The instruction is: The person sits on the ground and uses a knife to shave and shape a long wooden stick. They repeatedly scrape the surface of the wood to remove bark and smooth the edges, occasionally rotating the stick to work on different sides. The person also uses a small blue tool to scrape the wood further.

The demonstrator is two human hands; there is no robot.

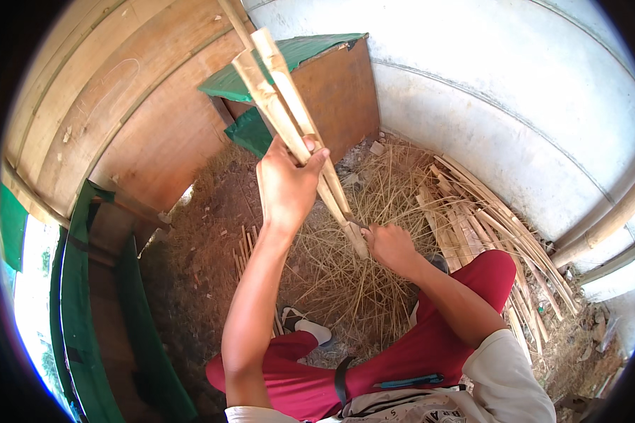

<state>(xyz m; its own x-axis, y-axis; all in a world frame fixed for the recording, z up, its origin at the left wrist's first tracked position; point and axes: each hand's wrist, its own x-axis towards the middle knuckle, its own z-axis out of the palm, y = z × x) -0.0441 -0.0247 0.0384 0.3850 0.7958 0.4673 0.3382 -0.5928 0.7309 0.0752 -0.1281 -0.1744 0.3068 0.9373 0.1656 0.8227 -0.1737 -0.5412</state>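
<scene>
My left hand [291,180] is wrapped round a length of pale bamboo [269,99], raised at a slant in front of me. The bamboo is split lengthwise into two strips that stand apart at the top and lie together near the lower end. Close to that lower end, my right hand [393,248] is closed on a knife [360,224]. Only a short dark bit of its blade shows, against the bamboo; the handle is hidden in my fingers.
Thin bamboo shavings [331,275] cover the ground between my feet. Split bamboo strips [473,233] are piled at the right by a white wall [473,70]. A wooden box with a green cover [346,92] stands ahead. Green-edged boards [85,282] are at the left.
</scene>
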